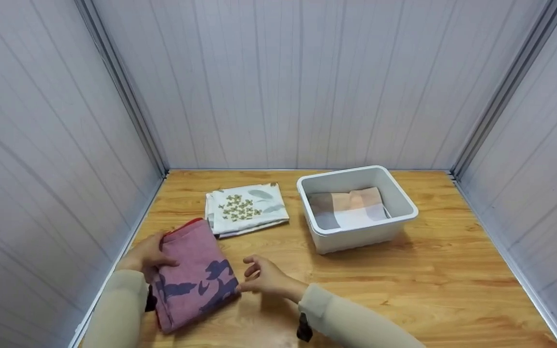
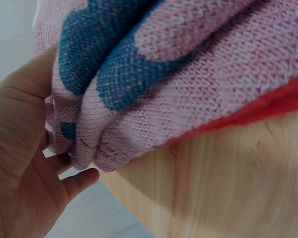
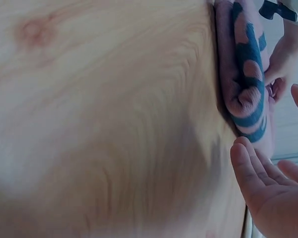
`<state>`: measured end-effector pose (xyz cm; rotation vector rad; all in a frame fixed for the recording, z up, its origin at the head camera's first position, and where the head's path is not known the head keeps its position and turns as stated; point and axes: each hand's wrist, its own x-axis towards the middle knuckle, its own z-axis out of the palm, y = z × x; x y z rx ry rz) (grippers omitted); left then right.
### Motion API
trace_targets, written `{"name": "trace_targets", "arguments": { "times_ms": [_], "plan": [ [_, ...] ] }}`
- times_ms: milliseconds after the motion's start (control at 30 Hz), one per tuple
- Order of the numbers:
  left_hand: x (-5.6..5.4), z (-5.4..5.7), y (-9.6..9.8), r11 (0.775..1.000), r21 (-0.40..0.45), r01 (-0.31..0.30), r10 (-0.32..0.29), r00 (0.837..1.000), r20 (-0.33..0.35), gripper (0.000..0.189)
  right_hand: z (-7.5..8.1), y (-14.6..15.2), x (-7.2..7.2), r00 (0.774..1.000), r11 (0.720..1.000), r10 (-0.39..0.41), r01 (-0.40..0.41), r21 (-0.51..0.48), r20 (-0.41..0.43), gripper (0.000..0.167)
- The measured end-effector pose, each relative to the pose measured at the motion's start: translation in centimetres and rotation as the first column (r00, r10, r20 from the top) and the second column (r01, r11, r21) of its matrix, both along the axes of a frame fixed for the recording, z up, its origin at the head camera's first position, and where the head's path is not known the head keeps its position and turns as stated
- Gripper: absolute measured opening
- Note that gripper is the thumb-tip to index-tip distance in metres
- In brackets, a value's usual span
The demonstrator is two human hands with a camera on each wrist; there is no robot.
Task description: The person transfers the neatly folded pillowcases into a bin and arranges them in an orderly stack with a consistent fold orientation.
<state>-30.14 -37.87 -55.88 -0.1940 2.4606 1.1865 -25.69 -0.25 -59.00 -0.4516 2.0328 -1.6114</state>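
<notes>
A folded pink knitted cloth (image 1: 192, 270) with dark blue patches and a red edge lies at the front left of the table. My left hand (image 1: 148, 256) holds its left side, thumb on top. In the left wrist view, the fingers (image 2: 79, 182) of that hand reach round the folded layers (image 2: 124, 94). At the cloth's lower right corner is my right hand (image 1: 271, 279), its fingers loosely extended and a fingertip at or against the edge. The right wrist view shows the right hand (image 3: 273, 188) with nothing in its grasp, close to the rolled end of the cloth (image 3: 248, 94).
Behind the pink cloth lies a folded white cloth (image 1: 247, 208) with a brown flower and leaf print. A white plastic bin (image 1: 356, 239) stands right of centre, a folded checked cloth (image 1: 351, 208) inside it. Pale panel walls (image 1: 278, 87) enclose the wooden table (image 1: 443, 290).
</notes>
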Motion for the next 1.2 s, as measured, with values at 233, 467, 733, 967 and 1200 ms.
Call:
{"name": "trace_targets", "arguments": {
  "times_ms": [233,467,733,967,1200],
  "plan": [
    [-0.1,-0.7,-0.2,0.994,0.103,-0.046,0.043,0.999,0.029,0.123,-0.6,-1.3,0.4,1.0,0.999,0.018,-0.017,0.036,-0.025,0.074],
    [-0.1,-0.8,-0.2,0.993,0.102,-0.061,0.057,0.998,0.039,0.123,-0.7,-2.7,0.7,1.0,1.0,0.0,0.0,-0.005,0.003,0.063],
    [0.1,-0.8,-0.1,0.991,0.112,-0.077,0.071,0.996,0.049,0.122,-1.1,-3.9,0.5,1.0,1.0,-0.017,0.017,0.012,-0.009,0.04],
    [0.0,-0.3,0.3,1.0,0.013,-0.02,0.02,1.0,0.018,0.118,-1.1,-4.6,0.6,0.999,1.0,0.011,-0.01,0.028,-0.037,0.018],
    [-0.3,0.4,0.4,0.996,-0.079,0.043,-0.042,0.999,0.008,0.105,-0.8,-4.6,0.9,0.999,0.997,0.003,0.001,0.083,-0.053,0.014]
  ]
}}
